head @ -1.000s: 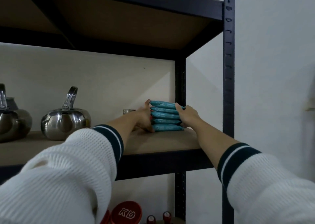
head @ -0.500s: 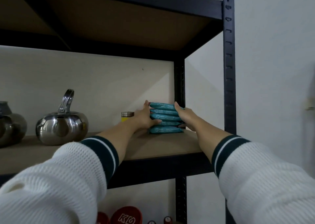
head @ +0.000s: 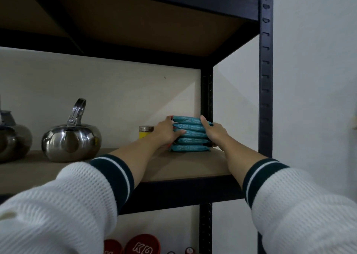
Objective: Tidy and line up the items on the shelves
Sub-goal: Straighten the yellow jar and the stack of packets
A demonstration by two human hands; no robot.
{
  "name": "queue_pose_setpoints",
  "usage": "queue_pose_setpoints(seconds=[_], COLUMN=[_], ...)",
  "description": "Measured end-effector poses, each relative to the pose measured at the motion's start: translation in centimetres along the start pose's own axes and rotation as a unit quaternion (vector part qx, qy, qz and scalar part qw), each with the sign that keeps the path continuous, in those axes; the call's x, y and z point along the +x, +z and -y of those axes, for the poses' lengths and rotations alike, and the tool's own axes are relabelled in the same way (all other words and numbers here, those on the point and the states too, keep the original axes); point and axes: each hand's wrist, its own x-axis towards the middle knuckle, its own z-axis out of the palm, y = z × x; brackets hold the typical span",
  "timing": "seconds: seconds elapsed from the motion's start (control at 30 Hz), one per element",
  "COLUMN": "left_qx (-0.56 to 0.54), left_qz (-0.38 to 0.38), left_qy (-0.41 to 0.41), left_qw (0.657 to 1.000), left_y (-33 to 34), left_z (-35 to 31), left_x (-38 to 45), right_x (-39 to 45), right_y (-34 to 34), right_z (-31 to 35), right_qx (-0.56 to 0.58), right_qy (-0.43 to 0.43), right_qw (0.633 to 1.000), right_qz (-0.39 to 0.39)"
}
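Shelf board [head: 193,167], teal packet stack [head: 190,136] between hands, yellow jar [head: 145,133] half-hidden

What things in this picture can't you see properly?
- Small yellow jar with a metal lid, head view: the left hand covers its right side.
- White print on the stack of teal flat packets, head view: too small and blurry to read.
- Second shiny steel kettle, head view: cut off by the left edge.
- Red round lids, head view: cut off by the bottom edge.
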Motion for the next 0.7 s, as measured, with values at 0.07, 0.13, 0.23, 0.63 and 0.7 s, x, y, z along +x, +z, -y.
queue_pose_setpoints(seconds=[0.07,0.13,0.23,0.63,0.7], left_qx=[0.004,-0.014,-0.040,-0.040,-0.026], left_qz=[-0.011,-0.006,0.029,0.035,0.033], left_qy=[-0.002,0.000,0.004,0.011,0.005], left_qw=[1.000,1.000,0.999,0.999,0.999], left_y=[0.0,0.0,-0.1,-0.5,-0.5], left_z=[0.0,0.2,0.5,0.4,0.2], left_x=[-0.1,-0.2,-0.4,-1.1,-1.2], right_x=[0.1,0.2,0.1,0.3,0.3], right_y=[0.1,0.2,0.2,0.2,0.1], right_z=[0.0,0.0,0.3,0.0,0.1], right_qx=[-0.002,0.007,0.034,0.044,0.028], right_qy=[-0.002,-0.002,-0.003,-0.006,-0.012], right_qw=[1.000,1.000,0.999,0.999,1.000], right_qz=[0.003,0.007,0.017,0.021,0.007])
